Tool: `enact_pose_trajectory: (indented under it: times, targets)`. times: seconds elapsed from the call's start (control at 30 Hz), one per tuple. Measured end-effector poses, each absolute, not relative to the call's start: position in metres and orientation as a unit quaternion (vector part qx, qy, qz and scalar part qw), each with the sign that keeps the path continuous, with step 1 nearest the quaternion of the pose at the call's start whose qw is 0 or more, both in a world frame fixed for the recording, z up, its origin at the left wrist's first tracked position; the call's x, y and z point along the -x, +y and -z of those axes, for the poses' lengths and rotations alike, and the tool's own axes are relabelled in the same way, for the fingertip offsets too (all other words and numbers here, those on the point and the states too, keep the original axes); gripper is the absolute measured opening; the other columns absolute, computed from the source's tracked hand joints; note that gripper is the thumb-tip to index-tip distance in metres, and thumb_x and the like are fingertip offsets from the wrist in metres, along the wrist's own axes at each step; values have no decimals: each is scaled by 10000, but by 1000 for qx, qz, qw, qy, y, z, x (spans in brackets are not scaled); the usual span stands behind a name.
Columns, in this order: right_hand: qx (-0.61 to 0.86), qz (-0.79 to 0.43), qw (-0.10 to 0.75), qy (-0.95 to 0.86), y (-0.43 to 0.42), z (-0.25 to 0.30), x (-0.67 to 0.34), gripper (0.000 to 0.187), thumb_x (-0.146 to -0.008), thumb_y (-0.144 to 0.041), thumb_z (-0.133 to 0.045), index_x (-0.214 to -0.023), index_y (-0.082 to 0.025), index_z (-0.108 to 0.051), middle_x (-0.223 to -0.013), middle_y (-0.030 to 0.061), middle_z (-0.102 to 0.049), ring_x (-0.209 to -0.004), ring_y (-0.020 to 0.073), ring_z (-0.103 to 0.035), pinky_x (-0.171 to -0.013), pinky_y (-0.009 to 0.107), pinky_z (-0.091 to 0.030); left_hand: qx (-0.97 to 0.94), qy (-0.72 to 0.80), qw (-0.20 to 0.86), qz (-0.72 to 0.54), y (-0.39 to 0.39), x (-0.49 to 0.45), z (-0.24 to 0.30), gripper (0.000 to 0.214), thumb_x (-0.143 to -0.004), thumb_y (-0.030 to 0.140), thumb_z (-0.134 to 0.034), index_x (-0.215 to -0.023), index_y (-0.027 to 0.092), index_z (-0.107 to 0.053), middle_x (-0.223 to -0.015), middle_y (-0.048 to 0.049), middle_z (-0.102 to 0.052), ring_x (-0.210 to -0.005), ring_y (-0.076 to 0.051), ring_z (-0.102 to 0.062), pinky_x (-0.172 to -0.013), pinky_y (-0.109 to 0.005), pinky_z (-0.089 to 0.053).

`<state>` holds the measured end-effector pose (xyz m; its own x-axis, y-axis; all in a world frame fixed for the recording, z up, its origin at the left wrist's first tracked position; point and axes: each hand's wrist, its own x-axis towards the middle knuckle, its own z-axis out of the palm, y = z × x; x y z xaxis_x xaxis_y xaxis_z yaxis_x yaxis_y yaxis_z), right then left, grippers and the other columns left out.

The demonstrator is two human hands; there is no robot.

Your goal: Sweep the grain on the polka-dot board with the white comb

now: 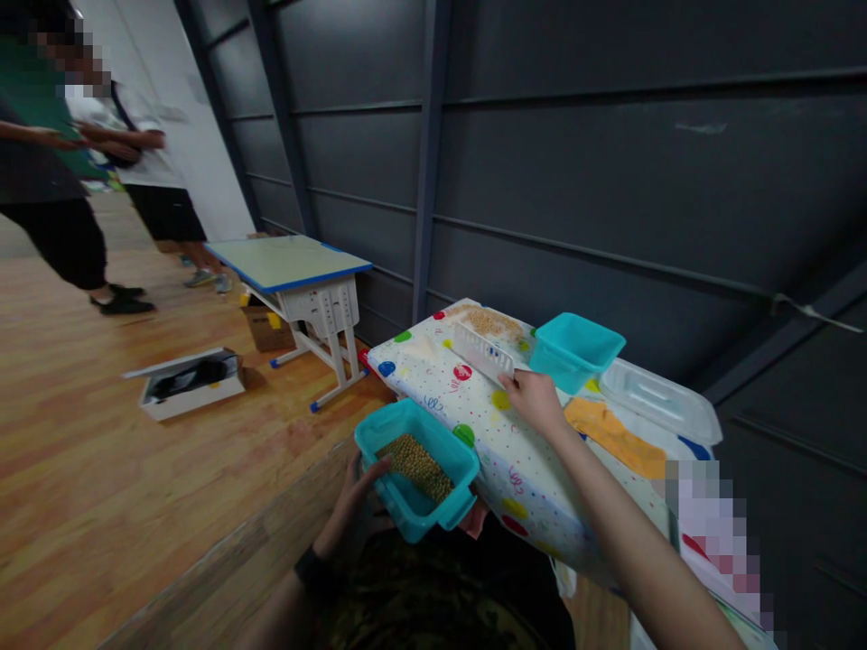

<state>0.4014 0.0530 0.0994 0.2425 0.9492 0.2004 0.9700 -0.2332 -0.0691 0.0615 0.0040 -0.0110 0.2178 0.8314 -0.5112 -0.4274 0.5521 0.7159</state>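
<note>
My left hand (358, 492) grips the near left side of a teal plastic container (467, 451), thumb over its rim. Small round greenish-brown beans (420, 465) lie in its bottom. The container is held at the table's front edge, above my lap. My right hand (538, 402) is closed on one end of a white slotted plastic piece (484, 350), which stands on its long edge on the tablecloth. Beyond that piece, tan grains or beans (491, 320) are spread in a loose patch. A second teal container (575, 348) stands right of my right hand; its inside bottom is hidden.
The dotted tablecloth (440, 375) covers the table. An orange cloth (616, 438) and a clear plastic lid (660, 402) lie to the right. A dark panelled wall (575, 181) runs behind. At left are a desk (291, 262), an open box (193, 384) and two standing people.
</note>
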Motion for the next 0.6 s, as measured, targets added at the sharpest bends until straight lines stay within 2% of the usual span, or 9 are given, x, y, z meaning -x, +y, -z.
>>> enact_pose_trajectory:
  times: [0.2,0.33,0.6]
  targets:
    - [790,60,92,-604,50,-97,-406,409,-1188,-263,-574,-1052,-132,-937,-1078,230,-913,-961,306,-856,-807,335,-504,-257,467,744,-403,3,-60,9,1066,-898,491,-1037,-1772,354,-440,-1385,-195,-867,-1129,-426,-912,-815,-500,-764]
    - [788,56,84,-607,49,-99,-406,435,-1207,-280,-553,-1083,-114,-935,-1091,232,-915,-977,309,-856,-808,334,-498,-259,472,741,-403,4,-60,12,1006,-899,517,-1026,-1735,360,-488,-1444,-192,-843,-1114,-409,-913,-814,-495,-763]
    - [787,33,88,-609,51,-100,-404,429,-1204,-310,-575,-1038,-141,-933,-1065,218,-912,-945,298,-840,-788,333,-468,-267,469,740,-401,3,-60,16,984,-940,547,-993,-1757,376,-471,-1533,-197,-795,-1122,-371,-911,-856,-481,-763]
